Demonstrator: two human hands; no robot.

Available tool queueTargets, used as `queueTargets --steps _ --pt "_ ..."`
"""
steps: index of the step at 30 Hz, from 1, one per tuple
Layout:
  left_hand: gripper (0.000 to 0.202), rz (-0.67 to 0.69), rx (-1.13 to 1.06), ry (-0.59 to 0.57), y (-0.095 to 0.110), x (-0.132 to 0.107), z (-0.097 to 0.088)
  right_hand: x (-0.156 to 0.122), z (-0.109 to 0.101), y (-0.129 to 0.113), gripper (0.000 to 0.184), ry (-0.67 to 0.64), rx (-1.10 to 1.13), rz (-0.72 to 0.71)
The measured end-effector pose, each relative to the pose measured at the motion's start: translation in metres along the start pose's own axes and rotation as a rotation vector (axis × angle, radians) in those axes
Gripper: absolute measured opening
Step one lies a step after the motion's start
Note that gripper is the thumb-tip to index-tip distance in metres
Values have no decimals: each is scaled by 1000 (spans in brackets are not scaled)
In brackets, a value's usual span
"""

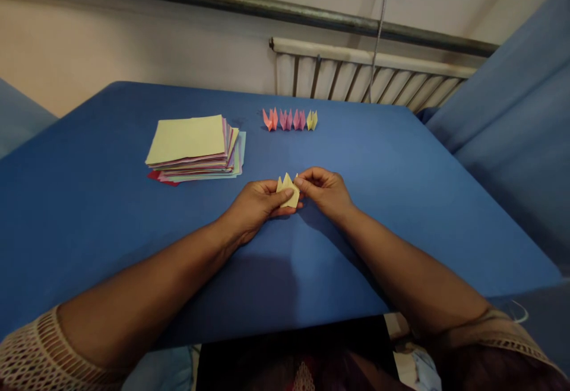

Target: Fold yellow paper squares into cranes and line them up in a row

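Between my two hands is a small pale yellow origami piece (290, 199) with pointed tips standing up along its top. My left hand (258, 204) grips its left side, thumb across the front and fingers behind and below. At the upper right tip, the thumb and forefinger of my right hand (324, 192) pinch the paper. Part of the piece is covered by my fingers. Both hands are above the middle of the blue table (383, 201).
Left of my hands lies a thick stack of coloured paper (189, 141), yellow sheet on top. Beyond my hands stand several folded paper pieces in a row, among them an orange one (270, 120) and a yellow one (312, 120). A radiator (347, 73) is behind the table.
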State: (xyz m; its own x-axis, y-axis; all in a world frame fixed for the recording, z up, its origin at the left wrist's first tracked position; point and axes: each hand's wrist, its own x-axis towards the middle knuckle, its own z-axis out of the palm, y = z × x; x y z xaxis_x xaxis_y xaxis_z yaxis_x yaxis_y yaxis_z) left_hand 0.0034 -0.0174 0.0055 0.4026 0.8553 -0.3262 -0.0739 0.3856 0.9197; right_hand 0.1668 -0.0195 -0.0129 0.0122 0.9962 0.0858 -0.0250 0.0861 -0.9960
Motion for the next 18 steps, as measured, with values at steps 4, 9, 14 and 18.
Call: queueTargets --steps 4,9,14,18 --pt "22 7 -97 56 2 1 -1 -3 2 2 28 69 -37 -18" --pt "24 131 -95 116 -2 6 -5 -8 6 2 35 -7 -115 71" --pt "32 172 -76 71 -4 7 -4 -8 8 -1 38 -166 -50 151" --pt "32 169 -109 51 1 2 1 -8 8 0 35 -176 -28 107"
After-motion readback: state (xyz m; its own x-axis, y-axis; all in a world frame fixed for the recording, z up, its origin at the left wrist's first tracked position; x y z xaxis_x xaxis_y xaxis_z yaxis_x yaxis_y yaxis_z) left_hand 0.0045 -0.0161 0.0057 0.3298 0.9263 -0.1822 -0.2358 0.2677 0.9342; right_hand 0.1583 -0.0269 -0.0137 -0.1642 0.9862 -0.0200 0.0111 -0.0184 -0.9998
